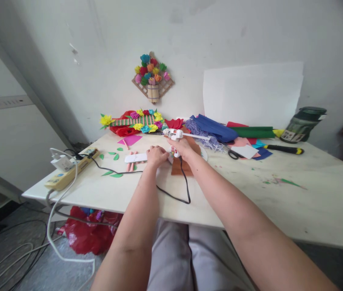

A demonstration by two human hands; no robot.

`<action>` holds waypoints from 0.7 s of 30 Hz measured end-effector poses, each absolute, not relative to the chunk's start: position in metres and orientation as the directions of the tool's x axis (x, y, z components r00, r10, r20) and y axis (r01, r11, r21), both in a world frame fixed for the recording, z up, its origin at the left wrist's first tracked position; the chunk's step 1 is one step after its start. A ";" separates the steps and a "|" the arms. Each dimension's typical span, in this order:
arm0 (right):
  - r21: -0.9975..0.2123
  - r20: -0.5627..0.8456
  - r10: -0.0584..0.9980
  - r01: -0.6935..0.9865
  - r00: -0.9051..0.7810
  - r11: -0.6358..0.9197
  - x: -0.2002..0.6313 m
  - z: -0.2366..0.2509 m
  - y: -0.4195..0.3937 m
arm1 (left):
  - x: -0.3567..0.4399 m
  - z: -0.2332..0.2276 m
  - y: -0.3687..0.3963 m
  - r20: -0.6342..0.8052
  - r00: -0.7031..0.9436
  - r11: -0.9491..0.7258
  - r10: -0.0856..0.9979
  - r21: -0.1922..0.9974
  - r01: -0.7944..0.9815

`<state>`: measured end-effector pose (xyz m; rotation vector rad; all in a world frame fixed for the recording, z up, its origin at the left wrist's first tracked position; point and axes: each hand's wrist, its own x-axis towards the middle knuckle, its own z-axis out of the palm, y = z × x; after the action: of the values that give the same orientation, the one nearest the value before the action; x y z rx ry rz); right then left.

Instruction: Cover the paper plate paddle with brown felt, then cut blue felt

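Observation:
My right hand is wrapped round the handle of a white hot glue gun, with a long white glue stick jutting from it to the right. Its black cord loops down onto the table. Close beside it, my left hand is low over the table with bent fingers; what they pinch is hidden. A flat white bar lies across pink rolled strips just left of that hand. Beneath the glue gun is a brown sheet. Green paper leaves are scattered to the left.
A yellow power strip with chargers sits at the table's left edge. Behind are a flower-decorated craft piece and blue folded material. Black-handled scissors, a utility knife and a dark green bottle are on the right.

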<state>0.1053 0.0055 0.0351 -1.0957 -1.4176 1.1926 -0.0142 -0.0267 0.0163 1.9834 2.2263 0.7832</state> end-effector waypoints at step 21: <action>-0.994 0.055 0.987 0.080 -0.152 0.068 0.106 0.034 0.008 | -0.028 0.005 -0.021 0.275 -0.422 -0.306 0.864 0.952 -0.006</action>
<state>0.1062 0.0080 0.0340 -1.1501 -1.4122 1.2305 -0.0280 -0.0213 0.0054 1.1387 1.3036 1.7942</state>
